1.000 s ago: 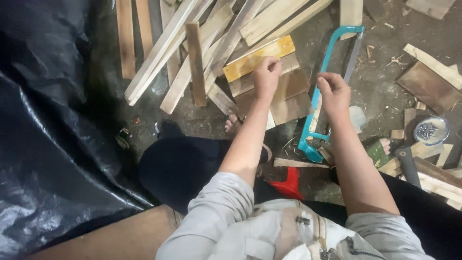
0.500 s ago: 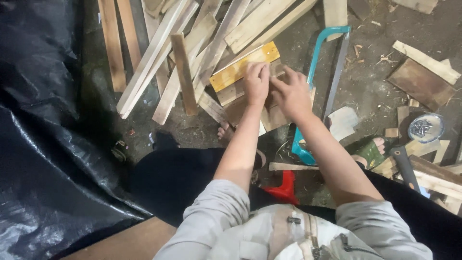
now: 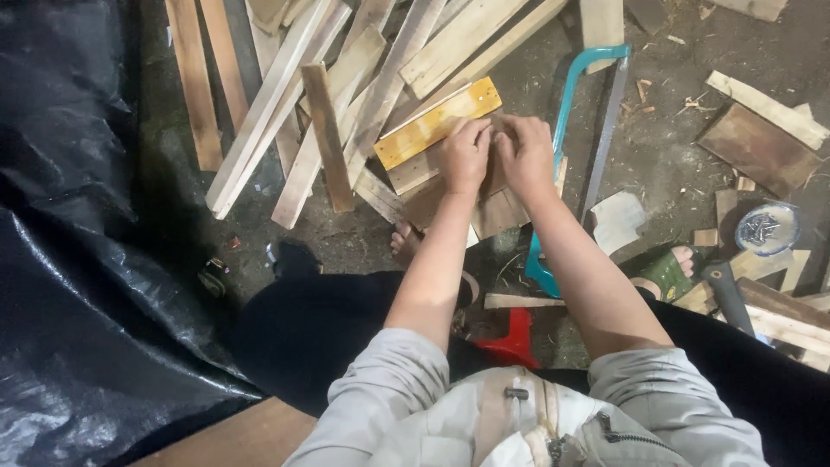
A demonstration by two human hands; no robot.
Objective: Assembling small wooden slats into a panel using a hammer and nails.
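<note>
While both arms reach forward over the knees, the left hand [image 3: 465,154] and the right hand [image 3: 526,151] meet side by side on a stack of short brown boards [image 3: 484,203] lying on the dirt floor [image 3: 666,147]. Their fingers curl down onto the top board's far edge, knuckles up; whether they pinch something small between them I cannot tell, since the fingertips are hidden. The boards lie directly under and just ahead of the hands, their long axis running from lower left to upper right. A yellow plank [image 3: 437,123] lies just beside the left hand, touching the stack and parallel to it, so the left hand is the nearer one to it. A teal-framed handsaw [image 3: 581,147] lies just to the right of the right hand, its length running away from the person, handle end near the right knee. Pale slats [image 3: 303,130] pile up farther left, well apart from both hands.
</note>
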